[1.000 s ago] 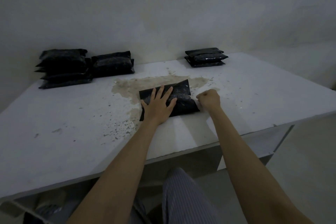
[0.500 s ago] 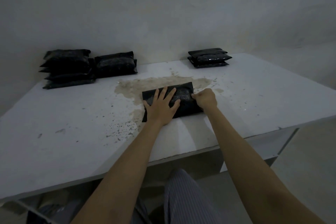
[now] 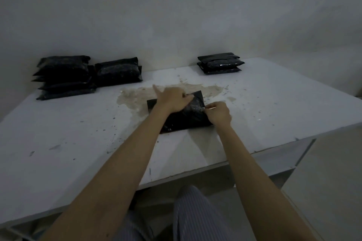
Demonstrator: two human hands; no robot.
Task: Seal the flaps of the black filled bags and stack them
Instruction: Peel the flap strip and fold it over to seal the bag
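A: The left hand (image 3: 173,99) lies across the black bag (image 3: 187,117), its fingers curled onto the bag's far right corner and the thumb sticking up toward the wall. The right hand (image 3: 218,112) sits at the bag's right edge, fingers curled, thumb and forefinger pinched on what looks like a thin pale strip there.

B: And the bag itself?

A: Flat on the white table (image 3: 58,143), near the front edge, partly over a tan stain (image 3: 137,95). It's glossy black, lumpy with its filling, with a flatter strip of plastic showing along its far side. Whether that flap is stuck down I cannot tell.

B: Other bags?

A: A tall stack (image 3: 63,77) at the far left by the wall, a shorter stack (image 3: 118,71) touching its right side, and a third, low stack (image 3: 220,62) far right, well apart from the others. All the same shiny black.
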